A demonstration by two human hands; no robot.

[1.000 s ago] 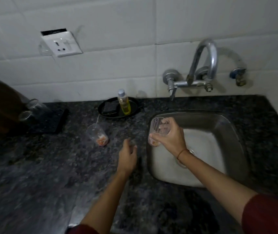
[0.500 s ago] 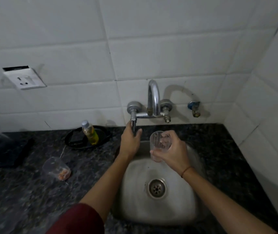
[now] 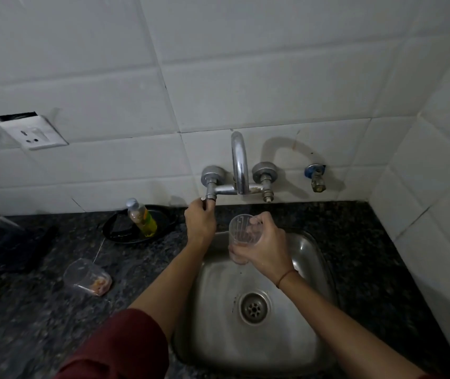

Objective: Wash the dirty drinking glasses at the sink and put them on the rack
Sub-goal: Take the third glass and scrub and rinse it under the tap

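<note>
Above the sink [image 3: 218, 337], right hand [image 3: 267, 248] fingers gripping a glass [image 3: 241, 228] near back rim, left hand [image 3: 200, 222] fingers round tap handle [image 3: 209, 197]

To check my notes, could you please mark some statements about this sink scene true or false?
1. The right hand holds a clear drinking glass over the steel sink. True.
2. The left hand hangs idle. False: it grips the metal tap handle.
3. The other clear glass with orange residue stands upright. False: it lies on its side on the dark granite counter.
4. The yellow soap bottle sits on a round black tray. True.
</note>
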